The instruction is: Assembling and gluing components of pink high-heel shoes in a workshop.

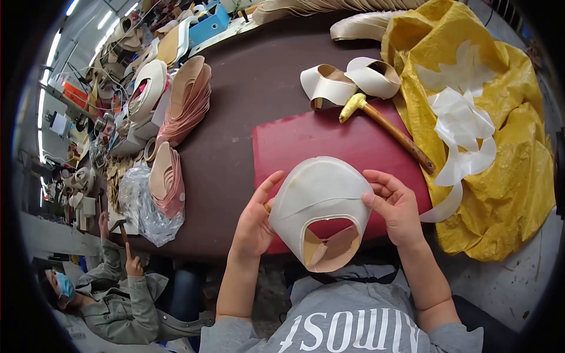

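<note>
Between my two hands is a white shoe upper (321,185) with a tan lining showing through its round opening. My left hand (254,220) grips its left edge, the fingertips partly hidden behind it. My right hand (395,206) pinches the right edge, thumb on the white face and fingers curled behind. Under the upper lies a dark red mat (294,138). Beyond it rests a hammer (400,135) with a wooden handle and a yellow-wrapped head. Two more white shoe uppers (326,85) (375,76) stand at the mat's far edge.
A yellow woven sack (500,194) with white strips (465,126) covers the right side. Stacks of pink and tan shoe pieces (191,100) and clear plastic (147,203) lie left on the brown table (235,70). At lower left, a masked co-worker (112,294) holds another hammer (122,229).
</note>
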{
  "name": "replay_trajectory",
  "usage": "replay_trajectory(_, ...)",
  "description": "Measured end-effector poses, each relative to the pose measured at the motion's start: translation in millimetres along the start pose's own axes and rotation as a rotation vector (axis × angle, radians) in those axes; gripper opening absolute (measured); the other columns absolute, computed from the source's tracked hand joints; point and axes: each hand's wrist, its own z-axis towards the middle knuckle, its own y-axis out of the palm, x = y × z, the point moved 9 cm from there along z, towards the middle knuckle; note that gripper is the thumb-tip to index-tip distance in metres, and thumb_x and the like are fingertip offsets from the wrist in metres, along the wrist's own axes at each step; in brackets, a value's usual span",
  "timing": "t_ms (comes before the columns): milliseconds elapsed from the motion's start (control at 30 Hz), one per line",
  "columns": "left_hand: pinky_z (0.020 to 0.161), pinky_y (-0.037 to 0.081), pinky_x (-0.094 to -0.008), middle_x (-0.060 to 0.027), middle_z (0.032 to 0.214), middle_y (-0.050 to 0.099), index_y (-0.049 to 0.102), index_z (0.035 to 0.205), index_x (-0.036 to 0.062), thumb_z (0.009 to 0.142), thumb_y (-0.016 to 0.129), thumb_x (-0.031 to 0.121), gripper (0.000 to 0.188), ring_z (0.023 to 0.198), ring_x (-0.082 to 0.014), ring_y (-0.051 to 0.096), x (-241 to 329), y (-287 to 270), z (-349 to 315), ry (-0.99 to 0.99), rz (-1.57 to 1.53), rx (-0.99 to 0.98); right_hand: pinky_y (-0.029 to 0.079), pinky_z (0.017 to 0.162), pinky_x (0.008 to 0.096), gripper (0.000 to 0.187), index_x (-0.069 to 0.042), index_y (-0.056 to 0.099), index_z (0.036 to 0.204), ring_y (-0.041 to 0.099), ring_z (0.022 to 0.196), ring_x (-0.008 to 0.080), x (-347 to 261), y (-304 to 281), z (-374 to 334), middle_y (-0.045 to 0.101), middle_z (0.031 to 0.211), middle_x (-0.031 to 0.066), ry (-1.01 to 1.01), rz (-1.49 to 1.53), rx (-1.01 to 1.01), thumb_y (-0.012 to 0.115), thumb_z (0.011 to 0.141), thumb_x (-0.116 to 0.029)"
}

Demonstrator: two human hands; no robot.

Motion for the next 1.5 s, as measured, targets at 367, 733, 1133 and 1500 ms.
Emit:
replay_trajectory(367,0.079,0.053,-0.0221,-0.0174,0.115,0.064,0.043,0.138,-0.0014,0.085,0.059,-0.004,0.055,0.093,-0.0161,0.065,17,-23,-9,0.174,0.458,0.091,0.048,0.083,0.0201,0.033,0.003,0.059,0.120,0.061,0.090,0.0106,-5,12,6,0.067,0.106,0.0102,0.004,0.028,-0.036,0.063,0.088,-0.004)
replay_trajectory(733,0.083,0.052,-0.0249,-0.0168,0.121,0.062,0.053,0.129,-0.0015,0.086,0.054,-0.008,0.044,0.102,-0.0181,0.063,33,6,-32,0.190,0.379,-0.068,0.049,0.076,0.0197,0.034,0.003,0.059,0.122,0.060,0.087,0.0099,-23,42,2,0.068,0.102,0.0101,-0.043,-0.165,-0.175,0.058,0.095,-0.018)
replay_trajectory(1133,0.089,0.052,-0.0335,-0.0062,0.116,0.065,0.067,0.113,0.0079,0.079,0.064,0.003,0.035,0.109,-0.0246,0.061,-64,137,-100,0.664,2.103,-0.470,0.047,0.085,0.0219,0.040,0.005,0.048,0.133,0.059,0.102,0.0145,-12,36,-70,0.062,0.117,0.0134,-0.005,-0.310,-0.127,0.053,0.095,-0.007)
replay_trajectory(1500,0.083,0.048,-0.0312,-0.0118,0.113,0.059,0.048,0.131,0.0045,0.091,0.062,0.019,0.044,0.091,-0.0232,0.058,-23,-9,-154,0.761,1.342,0.500,0.045,0.071,0.0236,0.031,-0.004,0.064,0.116,0.056,0.081,0.0147,1,75,-199,0.065,0.101,0.0080,-0.598,-0.411,-0.478,0.059,0.086,0.003)
